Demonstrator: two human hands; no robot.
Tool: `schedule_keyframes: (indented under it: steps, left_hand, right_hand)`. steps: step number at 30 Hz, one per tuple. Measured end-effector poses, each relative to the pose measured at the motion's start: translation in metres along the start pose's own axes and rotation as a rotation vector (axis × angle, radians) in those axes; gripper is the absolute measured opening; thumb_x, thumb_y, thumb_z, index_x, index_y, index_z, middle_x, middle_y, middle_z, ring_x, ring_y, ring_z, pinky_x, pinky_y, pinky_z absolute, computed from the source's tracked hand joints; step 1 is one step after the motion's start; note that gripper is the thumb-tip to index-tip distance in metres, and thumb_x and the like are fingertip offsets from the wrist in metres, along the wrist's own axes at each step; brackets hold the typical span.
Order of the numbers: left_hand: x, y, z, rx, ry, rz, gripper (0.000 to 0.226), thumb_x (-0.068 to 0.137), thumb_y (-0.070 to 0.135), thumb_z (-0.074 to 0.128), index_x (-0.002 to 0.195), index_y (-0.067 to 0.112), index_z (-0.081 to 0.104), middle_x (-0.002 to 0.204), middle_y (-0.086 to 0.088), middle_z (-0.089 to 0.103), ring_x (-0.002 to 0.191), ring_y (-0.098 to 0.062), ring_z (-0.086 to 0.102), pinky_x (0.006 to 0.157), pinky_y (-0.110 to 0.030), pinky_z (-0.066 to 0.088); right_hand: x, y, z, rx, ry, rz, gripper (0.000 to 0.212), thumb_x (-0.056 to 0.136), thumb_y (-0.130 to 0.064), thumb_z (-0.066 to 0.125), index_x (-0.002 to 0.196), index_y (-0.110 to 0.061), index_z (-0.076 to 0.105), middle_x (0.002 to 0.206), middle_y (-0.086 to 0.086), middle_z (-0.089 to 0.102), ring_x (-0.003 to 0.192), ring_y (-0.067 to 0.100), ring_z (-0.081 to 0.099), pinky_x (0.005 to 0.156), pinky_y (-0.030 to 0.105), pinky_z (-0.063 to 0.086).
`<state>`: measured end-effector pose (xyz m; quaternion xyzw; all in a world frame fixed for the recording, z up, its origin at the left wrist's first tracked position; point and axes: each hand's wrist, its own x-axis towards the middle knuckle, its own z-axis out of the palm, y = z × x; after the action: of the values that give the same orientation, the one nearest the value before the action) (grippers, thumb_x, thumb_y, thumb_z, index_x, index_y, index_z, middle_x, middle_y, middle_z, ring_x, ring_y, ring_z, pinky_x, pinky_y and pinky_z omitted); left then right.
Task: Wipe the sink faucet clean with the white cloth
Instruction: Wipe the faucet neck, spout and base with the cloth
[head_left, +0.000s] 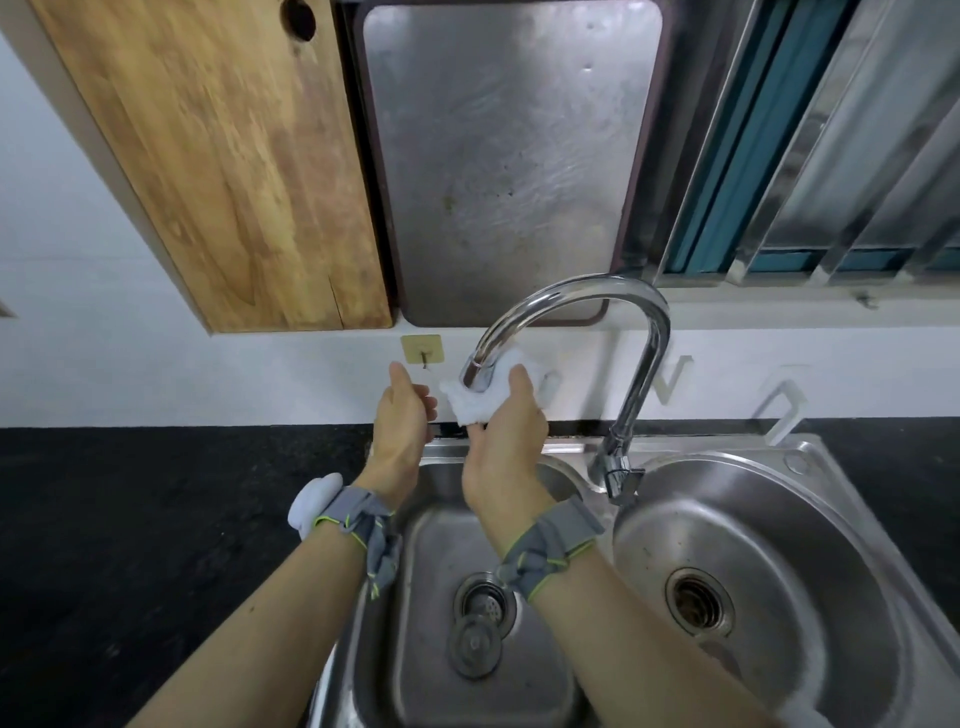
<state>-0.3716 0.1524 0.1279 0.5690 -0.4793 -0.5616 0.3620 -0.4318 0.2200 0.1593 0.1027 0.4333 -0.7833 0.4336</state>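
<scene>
A chrome gooseneck faucet (644, 358) rises from the ridge between two steel basins and arches left, its spout end pointing down over the left basin. A white cloth (470, 402) is wrapped around that spout end. My right hand (506, 441) grips the cloth from below and presses it against the spout. My left hand (400, 421) hovers just left of the cloth, fingers loosely curled, holding nothing. Both wrists wear grey straps.
The double steel sink has a left basin (431, 525) with a drain and loose stopper, and a round right basin (779, 519). Black counter (156, 519) lies to the left. A wooden board (218, 156) and a metal tray (509, 156) lean on the wall behind.
</scene>
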Motion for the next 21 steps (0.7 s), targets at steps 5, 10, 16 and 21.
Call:
schedule_keyframes:
  steps: [5,10,16,21]
  left_hand:
    - [-0.004,-0.008,0.009,0.010,-0.037,-0.017,0.061,0.101,0.052,0.017,0.099,0.008,0.059,0.087,-0.010,0.063,0.084,-0.026,0.059,0.073,-0.035,0.047]
    - [-0.004,-0.011,0.013,-0.002,-0.089,-0.051,0.061,0.102,0.051,0.017,0.104,0.006,0.059,0.091,-0.009,0.064,0.086,-0.026,0.059,0.077,-0.037,0.048]
    - [-0.005,-0.015,0.011,-0.005,-0.220,-0.157,0.045,0.104,0.039,0.023,0.094,0.008,0.055,0.078,-0.007,0.063,0.061,-0.020,0.059,0.052,-0.028,0.044]
    - [-0.010,-0.023,0.017,0.128,-0.412,-0.225,0.023,0.095,0.008,0.040,0.077,0.008,0.054,0.059,-0.004,0.063,0.043,-0.015,0.057,0.051,-0.024,0.037]
  right_hand:
    - [-0.003,0.004,-0.021,-0.169,-0.032,-0.125,0.022,0.088,-0.036,0.065,0.102,-0.019,0.065,0.091,-0.004,0.076,0.087,0.014,0.071,0.078,0.033,0.056]
    - [0.005,-0.022,-0.042,-0.071,-0.083,-0.058,0.026,0.093,-0.023,0.062,0.116,-0.011,0.064,0.108,0.009,0.072,0.094,0.025,0.071,0.071,0.036,0.058]
    - [0.014,-0.041,-0.063,0.004,-0.117,0.039,0.047,0.095,-0.025,0.049,0.138,-0.008,0.053,0.128,0.019,0.059,0.108,0.037,0.056,0.074,0.040,0.050]
    - [0.017,-0.053,-0.072,0.049,-0.108,0.040,0.050,0.092,-0.023,0.049,0.140,-0.007,0.051,0.141,0.021,0.052,0.113,0.037,0.052,0.098,0.050,0.039]
